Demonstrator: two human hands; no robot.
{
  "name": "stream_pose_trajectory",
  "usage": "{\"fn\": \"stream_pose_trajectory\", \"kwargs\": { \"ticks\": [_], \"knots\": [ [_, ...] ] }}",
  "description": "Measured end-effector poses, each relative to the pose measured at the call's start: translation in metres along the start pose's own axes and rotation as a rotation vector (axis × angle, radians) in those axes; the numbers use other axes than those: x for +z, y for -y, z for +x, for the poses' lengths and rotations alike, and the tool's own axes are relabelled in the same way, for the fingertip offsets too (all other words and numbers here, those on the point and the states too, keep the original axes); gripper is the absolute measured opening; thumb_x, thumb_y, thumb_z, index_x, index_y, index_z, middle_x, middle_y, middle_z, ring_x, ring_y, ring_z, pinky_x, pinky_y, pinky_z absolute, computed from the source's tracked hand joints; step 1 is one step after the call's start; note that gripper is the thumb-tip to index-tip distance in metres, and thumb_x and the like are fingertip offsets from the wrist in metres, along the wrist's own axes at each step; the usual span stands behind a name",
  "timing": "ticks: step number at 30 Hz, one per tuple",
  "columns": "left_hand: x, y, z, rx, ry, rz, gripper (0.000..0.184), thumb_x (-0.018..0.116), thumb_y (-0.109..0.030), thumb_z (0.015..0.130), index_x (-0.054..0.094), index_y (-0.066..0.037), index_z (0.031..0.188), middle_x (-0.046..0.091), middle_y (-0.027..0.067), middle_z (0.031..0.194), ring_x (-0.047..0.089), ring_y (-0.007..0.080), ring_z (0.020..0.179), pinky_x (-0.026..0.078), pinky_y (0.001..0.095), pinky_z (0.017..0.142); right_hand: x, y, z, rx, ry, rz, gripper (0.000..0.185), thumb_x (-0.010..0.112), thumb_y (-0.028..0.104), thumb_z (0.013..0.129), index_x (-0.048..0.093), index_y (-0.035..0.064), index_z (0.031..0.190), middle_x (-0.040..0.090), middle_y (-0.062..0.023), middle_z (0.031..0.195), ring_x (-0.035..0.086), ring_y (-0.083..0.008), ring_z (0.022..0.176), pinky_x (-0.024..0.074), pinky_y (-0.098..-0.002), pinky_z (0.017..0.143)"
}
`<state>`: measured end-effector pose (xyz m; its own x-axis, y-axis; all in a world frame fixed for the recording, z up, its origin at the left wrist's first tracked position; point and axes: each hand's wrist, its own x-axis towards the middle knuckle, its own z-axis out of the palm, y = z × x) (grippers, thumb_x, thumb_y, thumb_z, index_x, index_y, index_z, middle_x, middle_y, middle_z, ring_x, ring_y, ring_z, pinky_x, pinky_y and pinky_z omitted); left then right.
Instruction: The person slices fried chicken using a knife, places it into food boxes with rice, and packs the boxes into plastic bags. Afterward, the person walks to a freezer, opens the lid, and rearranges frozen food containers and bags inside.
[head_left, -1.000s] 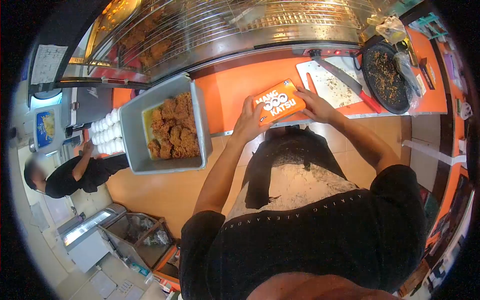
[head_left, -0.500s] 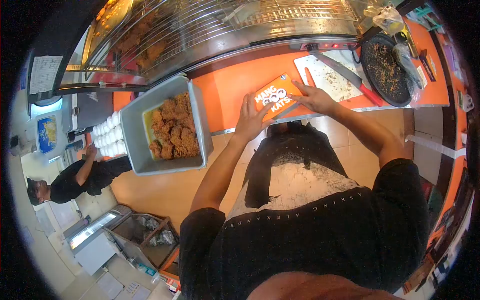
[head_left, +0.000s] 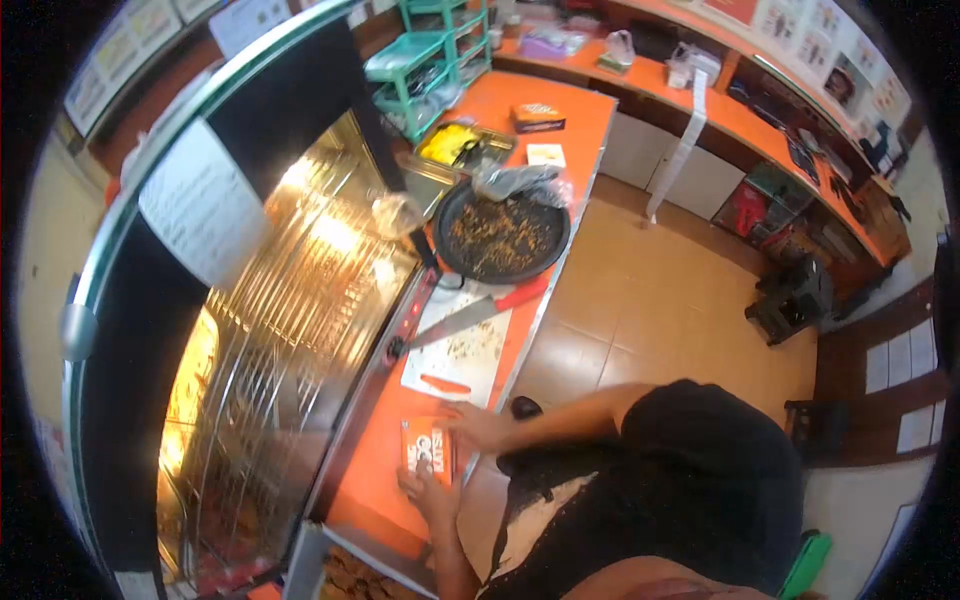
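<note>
An orange printed box rests on the orange counter. My left hand touches its lower end, with the fingers spread over the lid. At the box's upper right edge lies my right hand, its fingers extended along the side. Just beyond the box is a white cutting board with crumbs. A large knife with a red handle lies across that board.
A round black pan of brown crumbs stands beyond the board, with a plastic bag at its rim. The lit display cabinet borders the counter on the left. A grey bin is at the bottom edge.
The view has swung toward the far end of the counter. The grey bin has mostly left the view, and the other person is out of sight. Both hands remain at the box.
</note>
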<state>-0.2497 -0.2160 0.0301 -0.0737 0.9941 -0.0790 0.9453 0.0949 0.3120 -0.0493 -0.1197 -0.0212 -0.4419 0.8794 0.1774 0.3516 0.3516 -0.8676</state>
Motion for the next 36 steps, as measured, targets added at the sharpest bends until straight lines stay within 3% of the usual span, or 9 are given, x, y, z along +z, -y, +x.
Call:
{"fn": "stream_pose_trajectory", "kwargs": {
  "ticks": [2,5,8,12,16,19,23,30,36],
  "knots": [
    [0.001,0.007,0.003,-0.051,0.002,-0.222,0.081,0.083,-0.030,0.071,0.041,-0.005,0.136,0.033,0.0334,0.138,0.030,0.0523,0.130,0.032,0.0598,0.106,0.008,0.016,-0.016,0.128,-0.134,0.027,0.065,0.069,0.017,0.085,0.043,0.0118,0.145,0.048,-0.0220,0.138,0.048,-0.0371,0.128,0.0443,-0.0472,0.103],
    [0.045,0.046,0.003,-0.052,-0.072,-0.615,0.082,0.082,-0.020,0.068,0.038,0.000,0.136,0.038,0.0288,0.130,0.036,0.0479,0.123,0.030,0.0576,0.107,0.052,-0.002,-0.024,0.485,-0.181,0.878,0.069,0.072,0.036,0.091,0.038,0.0094,0.144,0.061,-0.0083,0.125,0.064,-0.0214,0.102,0.0560,-0.0379,0.079],
    [0.022,0.001,-0.009,-0.013,-0.106,-0.469,0.081,0.083,-0.010,0.061,0.041,-0.002,0.129,0.039,0.0248,0.126,0.037,0.0453,0.128,0.030,0.0551,0.110,-0.047,0.062,-0.020,0.818,0.211,1.215,0.072,0.073,0.044,0.089,0.038,0.0154,0.146,0.064,-0.0054,0.121,0.067,-0.0168,0.087,0.0583,-0.0386,0.073],
    [-0.001,-0.103,-0.003,0.083,-0.099,-0.363,0.081,0.084,-0.015,0.061,0.042,-0.002,0.129,0.036,0.0299,0.134,0.032,0.0488,0.133,0.027,0.0587,0.111,-0.073,0.006,-0.031,0.769,0.238,1.066,0.074,0.075,0.044,0.087,0.038,0.0194,0.146,0.063,-0.0050,0.121,0.066,-0.0159,0.092,0.0574,-0.0343,0.072],
    [-0.006,-0.247,0.016,0.297,-0.160,-0.145,0.085,0.083,-0.036,0.071,0.043,0.000,0.136,0.032,0.0381,0.140,0.028,0.0565,0.133,0.028,0.0651,0.106,-0.242,0.028,-0.063,0.695,-0.083,0.901,0.072,0.076,0.036,0.087,0.038,0.0190,0.145,0.060,-0.0083,0.125,0.061,-0.0170,0.104,0.0567,-0.0357,0.070],
    [-0.002,-0.351,0.048,0.480,-0.207,-0.238,0.080,0.082,-0.038,0.075,0.044,0.002,0.133,0.027,0.0396,0.145,0.029,0.0560,0.136,0.029,0.0645,0.109,-0.340,-0.014,-0.078,0.683,-0.190,1.045,0.071,0.074,0.033,0.089,0.036,0.0170,0.147,0.063,-0.0090,0.119,0.065,-0.0182,0.089,0.0545,-0.0349,0.062],
    [0.027,-0.420,0.083,0.537,-0.165,-0.432,0.075,0.075,-0.030,0.085,0.035,0.005,0.139,0.019,0.0430,0.148,0.023,0.0564,0.140,0.025,0.0614,0.113,-0.478,-0.081,-0.086,0.738,-0.378,0.961,0.067,0.071,0.031,0.091,0.035,0.0150,0.145,0.065,-0.0113,0.117,0.069,-0.0256,0.087,0.0558,-0.0361,0.057],
    [0.036,-0.509,0.172,0.143,-0.080,-0.516,0.049,0.063,-0.009,0.091,0.045,0.000,0.136,0.027,0.0246,0.155,0.034,0.0401,0.141,0.035,0.0470,0.111,-0.676,-0.241,-0.002,0.667,-0.692,0.969,0.050,0.064,0.032,0.093,0.045,0.0069,0.133,0.066,-0.0130,0.111,0.070,-0.0253,0.084,0.0607,-0.0384,0.060],
    [0.051,-0.629,0.343,0.485,-0.023,-0.630,0.039,0.063,-0.009,0.092,0.053,0.002,0.127,0.044,0.0257,0.142,0.045,0.0429,0.130,0.037,0.0476,0.110,-0.789,-0.363,0.095,0.811,-0.720,0.937,0.045,0.057,0.038,0.097,0.050,0.0068,0.129,0.068,-0.0136,0.107,0.070,-0.0258,0.082,0.0622,-0.0402,0.064]
  ]
}}
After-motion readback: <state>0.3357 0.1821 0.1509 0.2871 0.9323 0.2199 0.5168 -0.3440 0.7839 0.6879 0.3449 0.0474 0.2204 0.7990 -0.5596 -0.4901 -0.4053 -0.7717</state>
